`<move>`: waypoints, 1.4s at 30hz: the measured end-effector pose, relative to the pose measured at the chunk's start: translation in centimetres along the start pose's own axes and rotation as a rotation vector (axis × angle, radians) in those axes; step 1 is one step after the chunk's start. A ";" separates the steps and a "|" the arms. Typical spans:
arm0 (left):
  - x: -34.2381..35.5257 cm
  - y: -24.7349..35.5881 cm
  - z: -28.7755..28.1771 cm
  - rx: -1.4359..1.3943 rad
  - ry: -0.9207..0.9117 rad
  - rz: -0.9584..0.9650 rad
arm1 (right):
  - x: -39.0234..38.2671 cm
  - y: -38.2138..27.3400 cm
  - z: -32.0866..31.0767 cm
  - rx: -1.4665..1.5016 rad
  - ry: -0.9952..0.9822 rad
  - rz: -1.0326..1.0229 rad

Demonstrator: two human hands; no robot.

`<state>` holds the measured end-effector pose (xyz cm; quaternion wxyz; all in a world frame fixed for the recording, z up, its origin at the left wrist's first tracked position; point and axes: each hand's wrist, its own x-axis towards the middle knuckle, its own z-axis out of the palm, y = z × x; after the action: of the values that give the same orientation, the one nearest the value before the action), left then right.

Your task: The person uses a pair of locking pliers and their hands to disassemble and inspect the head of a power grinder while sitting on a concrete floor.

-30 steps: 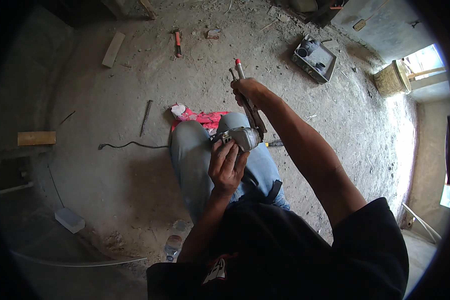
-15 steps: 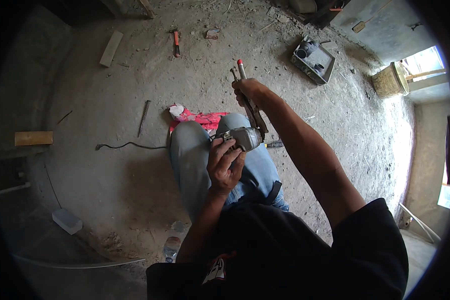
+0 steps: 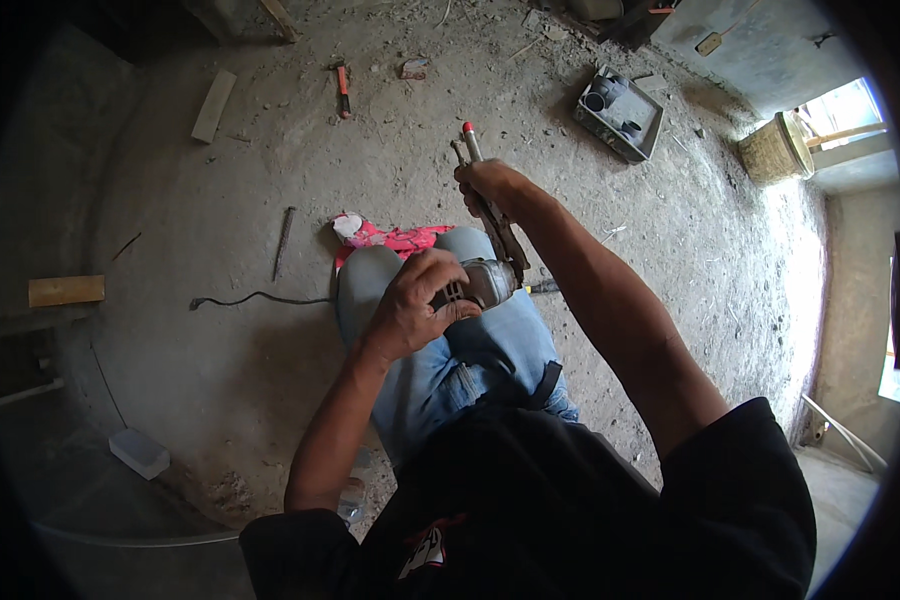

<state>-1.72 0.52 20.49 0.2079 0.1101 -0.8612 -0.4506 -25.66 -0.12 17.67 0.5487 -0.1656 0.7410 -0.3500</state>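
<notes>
An angle grinder with a silvery metal gear head lies over my thighs, its head pointing right. My left hand is wrapped round its dark body from above, with the thumb on the near side. In my right hand, beyond my knees, are the handles of a pair of pliers. One handle end is red, and both stick out past my fist. The pliers' jaws meet the right end of the grinder's head; their exact grip there is hard to make out.
A pink cloth lies beyond my knees, with a dark cord running left. Farther off are a hammer, a wooden block, a grey tray of pipe fittings and a bucket. A metal rod lies at left.
My left hand has shifted from beneath the grinder's body to over its left end, and my left elbow has swung outward. The right hand keeps the pliers at the grinder's head.
</notes>
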 end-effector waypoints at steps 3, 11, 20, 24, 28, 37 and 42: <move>0.8 -0.7 0.0 -0.019 -0.028 0.010 | 0.2 0.1 0.1 0.000 0.000 -0.019; 0.5 -2.4 1.1 -0.181 -0.194 -0.134 | 0.1 0.2 -0.2 0.099 0.010 -0.108; 1.2 -4.0 1.2 -0.347 -0.310 -0.240 | -1.0 -0.6 0.1 0.130 0.066 -0.128; 1.7 -4.9 1.9 -0.519 -0.381 -0.332 | -0.5 -0.4 0.1 0.134 0.050 -0.162; 1.4 -5.3 2.4 -0.674 -0.365 -0.391 | -0.8 -0.6 0.1 0.091 0.056 -0.174; 1.2 -5.6 2.6 -0.746 -0.235 -0.313 | -3.0 -2.7 0.1 0.188 0.102 -0.336; 0.8 -5.7 2.5 -0.763 -0.183 -0.315 | -3.9 -3.5 0.2 0.233 0.104 -0.407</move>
<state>-3.53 -1.19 14.77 0.0849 0.1150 -0.6200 -0.7714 -24.62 -0.16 22.81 0.4432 -0.2286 0.6742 -0.5447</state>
